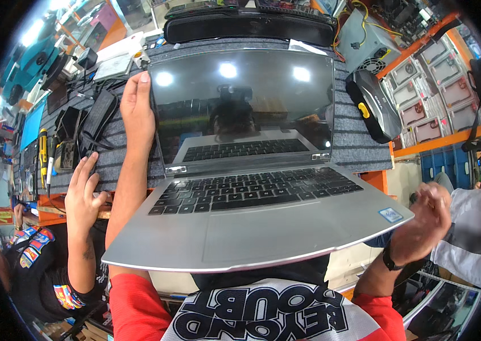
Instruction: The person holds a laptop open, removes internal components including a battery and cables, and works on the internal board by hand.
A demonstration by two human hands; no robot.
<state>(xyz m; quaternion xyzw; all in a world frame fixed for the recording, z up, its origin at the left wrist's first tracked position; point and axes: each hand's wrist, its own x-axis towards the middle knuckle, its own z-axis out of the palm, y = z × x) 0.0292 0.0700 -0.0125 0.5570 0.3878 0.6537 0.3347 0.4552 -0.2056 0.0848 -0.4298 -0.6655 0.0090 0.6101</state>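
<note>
A silver laptop (252,193) lies open in the middle of the view, its base jutting toward the person over the front edge of a grey striped mat (354,131) and its dark screen leaning back over the mat. The left hand (137,108) lies along the screen's left edge, fingers pressed together and pointing up, the fingertips at the top left corner of the lid and the thumb hidden behind the bezel, so how firmly it grips cannot be told. The right hand (431,213) is just off the laptop's front right corner, near a small blue sticker on the palm rest; it is blurred, the fingers look loosely curled, and whether it touches the base cannot be told. A dark watch sits on that wrist. Left of the laptop, another person's hand (84,193) rests with spread fingers on the mat's front edge, beside a yellow screwdriver (42,156) and a black power brick (97,113) with its cable. Behind the laptop, a long black bar-shaped device (249,27) lies across the far side of the mat. Right of the screen, a black tool with a yellow switch (372,105) lies on the mat, and beyond it stand orange shelves holding grey trays (434,85).
</note>
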